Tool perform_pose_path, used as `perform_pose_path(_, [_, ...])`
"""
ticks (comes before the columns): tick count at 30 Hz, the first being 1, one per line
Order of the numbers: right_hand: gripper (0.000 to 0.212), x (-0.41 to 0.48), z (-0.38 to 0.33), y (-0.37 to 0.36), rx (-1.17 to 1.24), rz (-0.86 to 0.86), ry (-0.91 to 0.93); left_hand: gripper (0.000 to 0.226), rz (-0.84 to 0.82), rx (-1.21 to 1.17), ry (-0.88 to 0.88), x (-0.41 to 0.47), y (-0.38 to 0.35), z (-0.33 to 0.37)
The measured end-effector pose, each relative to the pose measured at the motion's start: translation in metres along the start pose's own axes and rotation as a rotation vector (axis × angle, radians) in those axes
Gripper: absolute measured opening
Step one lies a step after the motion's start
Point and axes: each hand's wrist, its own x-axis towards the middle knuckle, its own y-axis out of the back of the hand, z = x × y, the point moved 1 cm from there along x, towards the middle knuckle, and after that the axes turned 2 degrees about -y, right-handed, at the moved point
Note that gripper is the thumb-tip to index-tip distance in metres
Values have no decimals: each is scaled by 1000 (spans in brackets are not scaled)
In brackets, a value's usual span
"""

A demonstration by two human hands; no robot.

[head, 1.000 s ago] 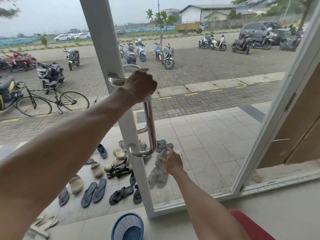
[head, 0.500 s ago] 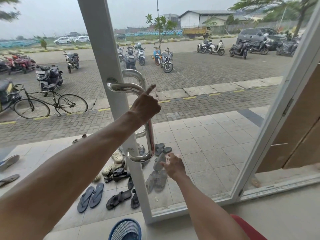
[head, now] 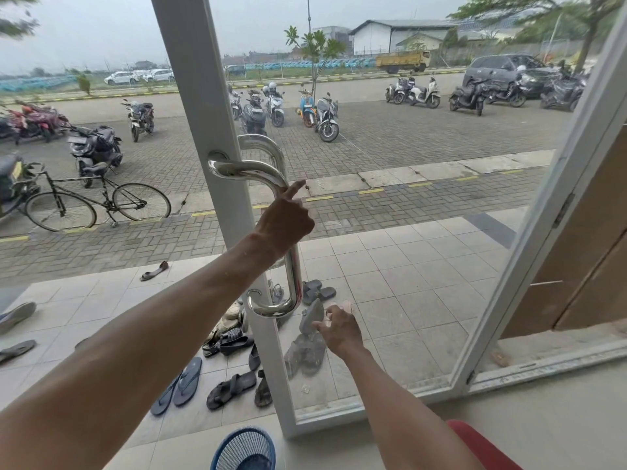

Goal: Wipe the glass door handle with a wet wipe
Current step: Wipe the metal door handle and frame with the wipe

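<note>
Scooters (head: 327, 115) sat beyond the glass (head: 424, 293); left hand (head: 285, 223) clamped round the handle (head: 295, 283), right hand (head: 341, 332) low, grip unclear. No wipe showed; bare skin might smear the steel.

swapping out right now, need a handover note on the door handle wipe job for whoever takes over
Left grip: curled round the upright bar of the curved chrome door handle, forefinger pointing out.
Right grip: low by the handle's bottom end, at the glass door; something pale just above it, maybe the wipe, cannot tell.
Done: unclear.
To do: wipe the whole handle.
</note>
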Motion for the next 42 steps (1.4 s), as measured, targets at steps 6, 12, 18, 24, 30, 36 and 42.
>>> perform_pose_path(6, [47, -1, 4, 5, -3, 5, -17, 31, 11, 7, 9, 0, -15, 10])
perform_pose_path(12, [43, 3, 0, 8, -1, 25, 3, 27, -5, -1, -9, 2, -28, 21])
perform_pose_path(18, [45, 8, -6, 13, -21, 49, 31, 25, -37, -18, -36, -3, -44, 45])
perform_pose_path(24, [49, 18, -9, 26, -10, 97, 68, 25, -76, -59, -71, -5, -74, 80])
perform_pose_path(30, [50, 25, -14, 37, 3, 121, 128, 20, -81, -86, -94, -12, -95, 99])
perform_pose_path(36, [54, 27, -18, 42, -18, 116, 152, 32, -64, -98, -125, -21, -107, 100])
perform_pose_path(42, [61, 28, -17, 47, -44, 120, 137, 17, -173, -10, -187, -21, -126, 105])
